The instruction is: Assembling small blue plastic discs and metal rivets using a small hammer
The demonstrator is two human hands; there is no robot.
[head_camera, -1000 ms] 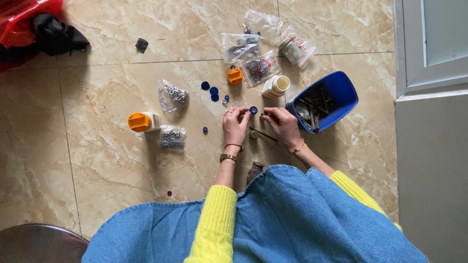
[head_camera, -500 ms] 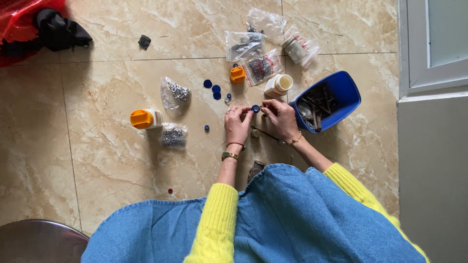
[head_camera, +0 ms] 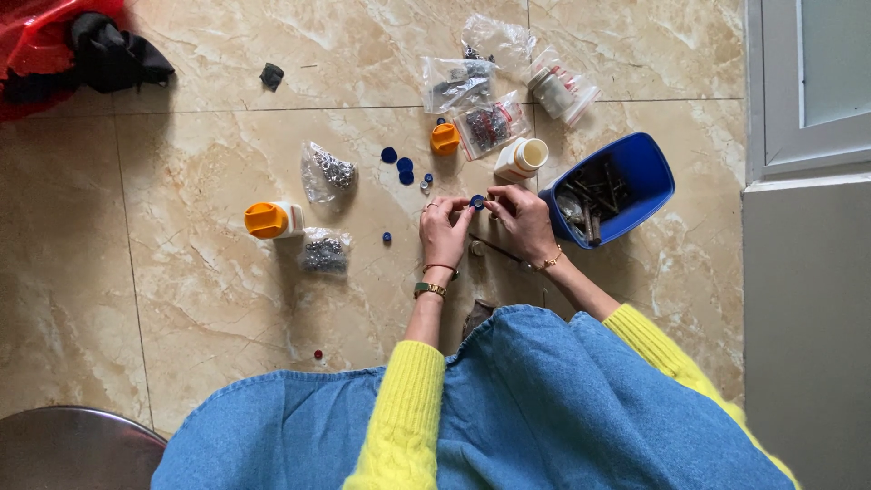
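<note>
A small blue cap (head_camera: 477, 201) is sitting pinched between both hands just above the tiled floor (head_camera: 181, 299), the left hand (head_camera: 445, 234) closing its fingers on it from the left and the right hand (head_camera: 522, 220) meeting it from the right, equally near. A blue bin (head_camera: 635, 168) is lying just right of them, a white open bottle (head_camera: 521, 158) just beyond. Compared with a second ago, the hands are holding the same spot.

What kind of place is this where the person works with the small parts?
Probably a home floor, not a workshop. The person sits on polished marble-look tiles, with bags of small metal parts and a blue bin laid directly on them. Both hands hold a small blue cap.
</note>
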